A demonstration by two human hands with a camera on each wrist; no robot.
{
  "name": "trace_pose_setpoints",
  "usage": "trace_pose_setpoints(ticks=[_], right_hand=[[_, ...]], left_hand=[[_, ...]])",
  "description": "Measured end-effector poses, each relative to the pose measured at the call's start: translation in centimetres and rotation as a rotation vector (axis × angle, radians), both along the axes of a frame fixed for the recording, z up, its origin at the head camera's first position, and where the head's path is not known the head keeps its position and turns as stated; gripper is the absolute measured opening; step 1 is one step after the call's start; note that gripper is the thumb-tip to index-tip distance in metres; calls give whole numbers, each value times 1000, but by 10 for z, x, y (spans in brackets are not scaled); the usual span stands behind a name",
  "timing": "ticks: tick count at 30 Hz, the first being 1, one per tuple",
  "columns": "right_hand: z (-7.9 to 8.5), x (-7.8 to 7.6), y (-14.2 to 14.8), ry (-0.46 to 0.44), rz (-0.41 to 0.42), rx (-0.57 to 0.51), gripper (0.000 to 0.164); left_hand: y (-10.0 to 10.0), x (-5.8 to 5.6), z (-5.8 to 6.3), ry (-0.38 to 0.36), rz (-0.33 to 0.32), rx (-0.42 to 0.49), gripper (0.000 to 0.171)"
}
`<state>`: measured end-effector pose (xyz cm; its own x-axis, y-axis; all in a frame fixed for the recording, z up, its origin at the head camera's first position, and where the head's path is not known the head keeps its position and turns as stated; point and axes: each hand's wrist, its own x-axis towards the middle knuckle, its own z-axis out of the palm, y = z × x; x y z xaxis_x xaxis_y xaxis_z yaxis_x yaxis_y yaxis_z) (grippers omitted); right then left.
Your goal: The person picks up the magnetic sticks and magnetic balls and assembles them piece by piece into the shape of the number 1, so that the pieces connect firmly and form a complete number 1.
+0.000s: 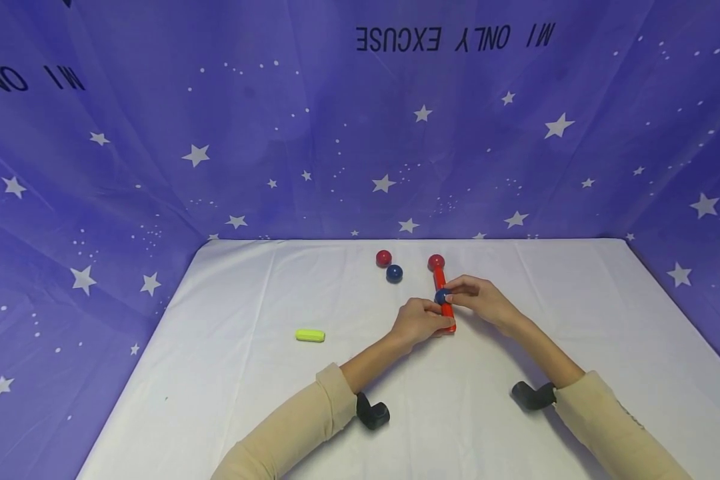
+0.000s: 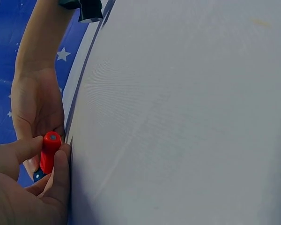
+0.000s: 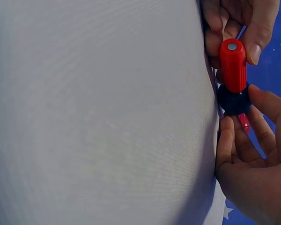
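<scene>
A line of toy pieces lies on the white cloth: a red ball [image 1: 436, 261], a red rod [image 1: 439, 279], a blue ball [image 1: 441, 297] and a nearer red rod [image 1: 448, 311]. My left hand [image 1: 419, 323] pinches the nearer rod between thumb and fingers. In the left wrist view that red rod [image 2: 50, 152] shows a small grey disc on its end. From the right side, my right hand [image 1: 485, 300] holds the blue ball with thumb and fingertips. The right wrist view has the dark blue ball [image 3: 234, 100] against the far end of the rod.
Another red ball [image 1: 384, 258] and another blue ball [image 1: 394, 273] lie left of the line. A short yellow-green rod [image 1: 310, 335] rests farther left on the white tablecloth [image 1: 228, 400]. Behind the table hangs a purple star-patterned cloth [image 1: 312, 133]. Black wrist devices [image 1: 533, 396] hang below the sleeves.
</scene>
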<state>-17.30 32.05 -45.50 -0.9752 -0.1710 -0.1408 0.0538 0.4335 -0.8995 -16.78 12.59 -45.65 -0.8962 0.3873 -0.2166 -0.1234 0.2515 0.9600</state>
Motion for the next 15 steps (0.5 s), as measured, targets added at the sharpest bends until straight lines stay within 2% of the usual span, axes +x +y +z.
trace_pose_setpoints(ticks=[9,15], right_hand=[[-2,-1,1,3,-3,-13,34],[-1,0,1,-1,-5,-7,34]], left_hand=[[-1,2,1,24,-7,-21,17],[-6,2,1,78,-33,-65,23]])
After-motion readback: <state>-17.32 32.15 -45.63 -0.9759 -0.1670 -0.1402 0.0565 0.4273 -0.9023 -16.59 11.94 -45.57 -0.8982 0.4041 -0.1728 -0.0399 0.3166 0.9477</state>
